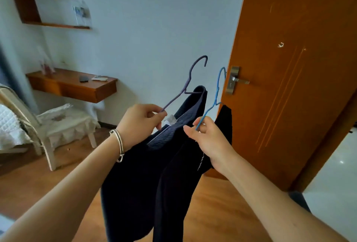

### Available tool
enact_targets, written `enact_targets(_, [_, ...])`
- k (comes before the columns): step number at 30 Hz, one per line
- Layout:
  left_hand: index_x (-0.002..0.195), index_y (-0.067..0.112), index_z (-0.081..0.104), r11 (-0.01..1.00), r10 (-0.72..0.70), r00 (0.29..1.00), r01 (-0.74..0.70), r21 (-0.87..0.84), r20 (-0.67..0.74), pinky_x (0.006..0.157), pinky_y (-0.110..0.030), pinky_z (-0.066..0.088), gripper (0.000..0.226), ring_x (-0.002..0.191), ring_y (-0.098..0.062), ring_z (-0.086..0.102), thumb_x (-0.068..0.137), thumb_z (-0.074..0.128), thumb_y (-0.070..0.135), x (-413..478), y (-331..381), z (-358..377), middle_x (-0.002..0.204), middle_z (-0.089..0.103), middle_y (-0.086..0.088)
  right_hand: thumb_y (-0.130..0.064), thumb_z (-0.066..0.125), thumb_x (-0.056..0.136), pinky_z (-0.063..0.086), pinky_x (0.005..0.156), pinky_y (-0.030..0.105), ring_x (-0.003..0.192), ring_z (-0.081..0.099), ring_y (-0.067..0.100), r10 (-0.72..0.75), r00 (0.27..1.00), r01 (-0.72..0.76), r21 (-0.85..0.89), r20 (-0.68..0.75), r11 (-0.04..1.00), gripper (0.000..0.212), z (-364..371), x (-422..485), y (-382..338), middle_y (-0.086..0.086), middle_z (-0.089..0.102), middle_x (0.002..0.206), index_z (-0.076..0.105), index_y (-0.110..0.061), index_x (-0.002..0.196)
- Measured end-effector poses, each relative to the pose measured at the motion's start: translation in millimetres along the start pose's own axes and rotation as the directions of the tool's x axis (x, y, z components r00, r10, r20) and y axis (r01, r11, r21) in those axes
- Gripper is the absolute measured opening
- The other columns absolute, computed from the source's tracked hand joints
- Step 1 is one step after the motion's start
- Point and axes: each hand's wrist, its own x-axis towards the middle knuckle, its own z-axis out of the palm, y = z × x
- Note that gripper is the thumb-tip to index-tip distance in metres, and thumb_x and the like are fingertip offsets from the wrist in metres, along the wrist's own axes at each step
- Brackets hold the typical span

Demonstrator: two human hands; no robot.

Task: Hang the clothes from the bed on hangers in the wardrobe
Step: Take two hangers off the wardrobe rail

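Purple hanger point(186, 87) and blue hanger point(206, 115) are both held up in the air in front of the person, one in each hand, with their hooks pointing upward. The left hand point(141, 124) pinches the lower end of the purple hanger between thumb and curled fingers; a silver bracelet point(118, 143) sits on its wrist. On this hanger hangs a dark navy garment point(139, 183) with a textured knit and a small white label point(171, 119) at the neck. The right hand point(210, 141) pinches the arm of the blue hanger in the same way, and a black garment point(173, 193) hangs from it, just beside the navy one and partly in front of it. Both garments fall down above the wooden floor point(58, 183). Behind them, on the right, stands an open orange-brown door point(289, 68) with a metal handle point(239, 81). On the left there is a wall-mounted wooden tabletop point(71, 79) with some small things on it, a chair point(63, 124) with a cream cover, and the edge of the bed point(9, 126).
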Motion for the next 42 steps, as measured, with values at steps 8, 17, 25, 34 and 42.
enact_targets(8, [0.071,0.02,0.063,0.988,-0.101,0.995,0.1,0.119,0.003,0.035,-0.008,0.028,0.021,0.028,-0.001,0.039,0.089,0.055,0.024,45.1,-14.3,54.2,0.047,0.055,0.005,-0.017,0.056,0.091,0.041,0.047,0.018,0.042,0.045,0.007,0.023,0.996,-0.037,0.166,0.087,0.985,0.012,-16.1,74.2,33.7,-0.001,0.051,0.065,0.046,-0.017,0.085])
enact_targets(17, [0.082,0.023,0.065,0.97,-0.231,0.973,0.231,0.077,-0.01,0.038,-0.01,0.034,0.018,0.032,-0.001,0.041,0.092,0.05,0.024,103.0,-66.4,73.6,0.058,0.061,0.006,-0.022,0.057,0.09,0.048,0.055,0.025,0.047,0.056,0.009,0.081,0.965,-0.138,0.22,0.249,0.966,0.008,-2.5,169.1,55.8,0.002,0.059,0.071,0.053,-0.017,0.085])
enact_targets(25, [0.085,0.025,0.071,0.944,-0.329,0.943,0.327,-0.047,-0.043,0.042,-0.01,0.034,0.021,0.037,0.002,0.044,0.09,0.053,0.033,208.5,-132.8,32.8,0.049,0.059,0.012,-0.025,0.049,0.094,0.053,0.052,0.023,0.05,0.063,0.013,0.112,0.892,-0.237,0.243,0.437,0.941,0.019,57.5,308.3,39.3,0.005,0.065,0.068,0.057,-0.009,0.088])
enact_targets(34, [0.101,0.03,0.063,0.928,-0.333,0.943,0.332,0.17,-0.022,0.087,-0.039,0.054,0.052,0.088,-0.016,0.067,0.054,0.068,0.052,286.7,-206.5,-74.5,0.096,0.071,0.001,-0.02,0.051,0.093,0.056,0.069,0.025,0.064,0.069,0.01,0.032,0.763,-0.123,0.096,0.645,0.988,0.022,165.6,440.9,4.1,0.001,0.071,0.071,0.067,-0.009,0.083])
enact_targets(42, [0.085,0.043,0.062,0.841,-0.41,0.833,0.503,0.199,-0.372,0.084,-0.029,0.05,0.021,0.081,-0.008,0.063,0.066,0.06,0.032,296.3,-283.3,-182.2,0.086,0.07,0.008,-0.03,0.049,0.094,0.045,0.057,0.005,0.059,0.061,0.005,-0.072,0.582,0.202,-0.058,0.81,0.978,0.032,323.6,509.3,-10.6,-0.002,0.067,0.061,0.069,-0.013,0.075])
